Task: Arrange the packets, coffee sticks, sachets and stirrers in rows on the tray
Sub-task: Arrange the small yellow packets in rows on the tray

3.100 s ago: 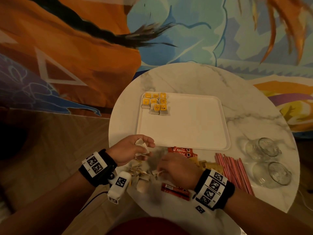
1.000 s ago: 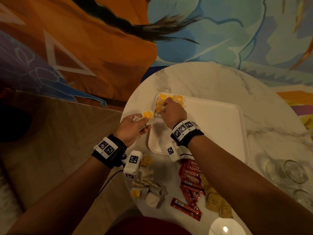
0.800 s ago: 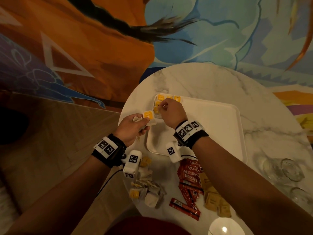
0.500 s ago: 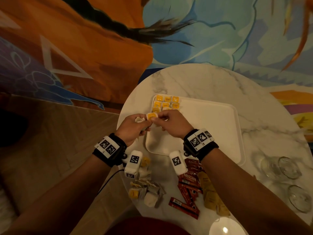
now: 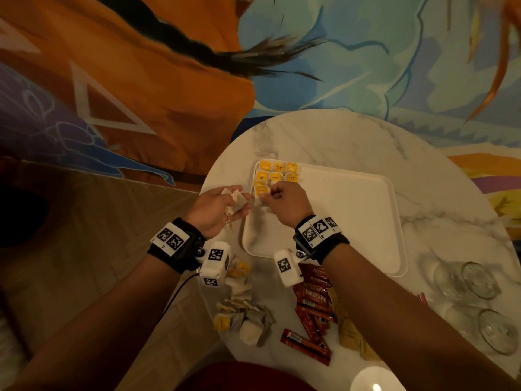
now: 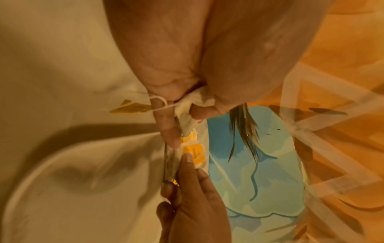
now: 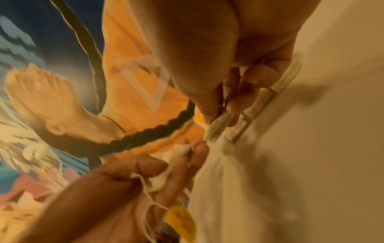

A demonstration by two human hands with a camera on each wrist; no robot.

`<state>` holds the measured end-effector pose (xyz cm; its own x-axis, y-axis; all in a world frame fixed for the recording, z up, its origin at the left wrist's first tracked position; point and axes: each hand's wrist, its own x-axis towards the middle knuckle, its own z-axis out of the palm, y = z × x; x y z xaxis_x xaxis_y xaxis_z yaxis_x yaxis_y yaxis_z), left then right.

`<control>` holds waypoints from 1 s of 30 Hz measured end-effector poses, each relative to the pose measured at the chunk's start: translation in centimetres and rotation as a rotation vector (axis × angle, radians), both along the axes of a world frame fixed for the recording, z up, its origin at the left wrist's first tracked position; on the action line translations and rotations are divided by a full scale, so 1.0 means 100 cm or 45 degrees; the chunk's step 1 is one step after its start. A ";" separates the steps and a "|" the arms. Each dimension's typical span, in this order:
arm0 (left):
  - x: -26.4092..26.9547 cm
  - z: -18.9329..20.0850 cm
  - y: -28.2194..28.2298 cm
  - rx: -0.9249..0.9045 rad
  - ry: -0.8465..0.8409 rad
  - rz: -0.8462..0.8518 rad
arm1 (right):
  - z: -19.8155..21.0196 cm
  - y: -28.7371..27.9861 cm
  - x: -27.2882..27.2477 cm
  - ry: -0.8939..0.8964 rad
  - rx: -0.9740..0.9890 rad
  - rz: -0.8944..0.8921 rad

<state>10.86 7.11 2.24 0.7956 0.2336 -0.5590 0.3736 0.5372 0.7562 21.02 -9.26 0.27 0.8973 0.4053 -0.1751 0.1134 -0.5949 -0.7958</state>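
White plastic makes the tray point(image 5: 352, 221), which lies on a round marble table point(image 5: 324, 136). In its far left corner, yellow-topped packets point(image 5: 277, 173) stand in short rows, close against each other. Both forearms reach forward from the near edge of the table, and the two hands meet at the left edge of the tray. The right hand point(image 5: 284, 201) is above the tray just near the rows, knuckles up, its fingers curled down; in the right wrist view its thumb and fingertips pinch one pale packet point(image 7: 218, 128) by the edge, just beside the packets already placed. The left hand point(image 5: 217, 207) stays just outside the tray rim, above the table, fingers bent around several pale tea bags point(image 5: 238, 203), with a thin string and a yellow tag point(image 7: 180, 220) hanging below it. Nearer to the person, loose tea bags point(image 5: 245, 314) lie in a heap on the table, and beside them red coffee sticks point(image 5: 313, 303) and tan sachets point(image 5: 349, 334). Two glass cups point(image 5: 479, 306) stand at the right side.
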 end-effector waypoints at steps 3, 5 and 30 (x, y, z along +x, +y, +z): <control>-0.003 -0.002 0.001 0.028 -0.027 -0.038 | -0.010 0.007 -0.001 -0.012 -0.158 0.042; -0.007 -0.002 0.001 0.035 -0.047 -0.055 | -0.013 0.011 -0.001 -0.019 -0.219 0.029; 0.002 0.003 -0.014 0.182 0.019 -0.103 | 0.020 -0.011 -0.040 -0.287 0.116 0.315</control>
